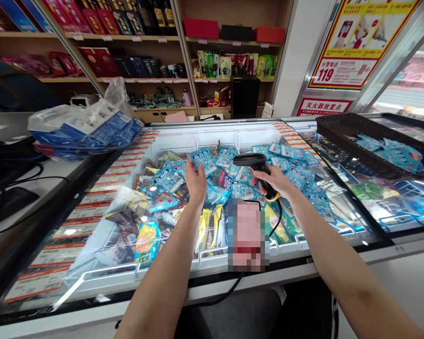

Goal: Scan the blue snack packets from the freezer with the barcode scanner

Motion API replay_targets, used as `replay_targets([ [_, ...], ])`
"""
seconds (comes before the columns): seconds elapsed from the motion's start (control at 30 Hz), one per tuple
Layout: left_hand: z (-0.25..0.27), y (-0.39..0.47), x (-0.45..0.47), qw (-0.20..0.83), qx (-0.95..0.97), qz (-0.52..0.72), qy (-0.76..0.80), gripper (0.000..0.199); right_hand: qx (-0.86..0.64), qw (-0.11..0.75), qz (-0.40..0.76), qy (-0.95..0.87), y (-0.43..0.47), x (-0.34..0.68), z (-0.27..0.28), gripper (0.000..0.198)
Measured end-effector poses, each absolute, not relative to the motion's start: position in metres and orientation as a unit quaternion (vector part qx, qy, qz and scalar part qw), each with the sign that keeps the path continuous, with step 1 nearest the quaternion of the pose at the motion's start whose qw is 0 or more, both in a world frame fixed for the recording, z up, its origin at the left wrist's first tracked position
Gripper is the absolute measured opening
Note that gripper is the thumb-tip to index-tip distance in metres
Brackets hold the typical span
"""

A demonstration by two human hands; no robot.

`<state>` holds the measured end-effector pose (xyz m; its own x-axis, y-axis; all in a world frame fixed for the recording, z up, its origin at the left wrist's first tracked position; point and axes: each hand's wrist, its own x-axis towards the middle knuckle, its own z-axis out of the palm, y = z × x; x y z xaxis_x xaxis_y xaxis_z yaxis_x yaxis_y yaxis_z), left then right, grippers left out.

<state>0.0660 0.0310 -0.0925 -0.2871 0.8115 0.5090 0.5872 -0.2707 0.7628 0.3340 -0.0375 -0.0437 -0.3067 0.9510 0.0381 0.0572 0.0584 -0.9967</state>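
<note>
My left hand (pixel 196 179) is closed on a small blue packet (pixel 204 161) with a barcode, held above the glass top of a freezer (pixel 127 197). In my right hand (pixel 273 181) is a black barcode scanner (pixel 250 160), its head tilted to the left toward that packet; its cable (pixel 280 216) hangs down from the handle. Many similar blue packets (pixel 297 179) lie spread and heaped on the glass around both hands. A phone (pixel 247 230), blurred out, rests on the front edge between my forearms.
A dark basket (pixel 378 141) with more blue packets stands at the right. Plastic-wrapped blue packs (pixel 88 127) sit at the left. Price labels (pixel 74 221) line the freezer's left side. Behind are shelves of goods (pixel 137 37) and a black box (pixel 245 96).
</note>
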Motion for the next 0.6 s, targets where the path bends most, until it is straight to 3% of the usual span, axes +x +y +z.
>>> replay_targets([
  [0.13,-0.082,0.03,0.048,0.031,0.558,0.53,0.638,0.037,-0.414,0.418,0.544,-0.599,-0.037,0.335,-0.044,0.04],
  [0.33,-0.074,0.02,0.038,-0.027,0.547,0.464,0.697,0.064,-0.416,0.419,0.552,-0.589,-0.035,0.336,-0.047,0.041],
  [0.47,-0.07,0.006,0.05,-0.096,0.59,0.373,0.71,0.052,-0.415,0.419,0.552,-0.589,-0.034,0.336,-0.047,0.042],
  [0.6,-0.073,0.004,0.053,-0.091,0.645,0.299,0.698,0.036,-0.408,0.424,0.554,-0.589,-0.035,0.337,-0.046,0.041],
])
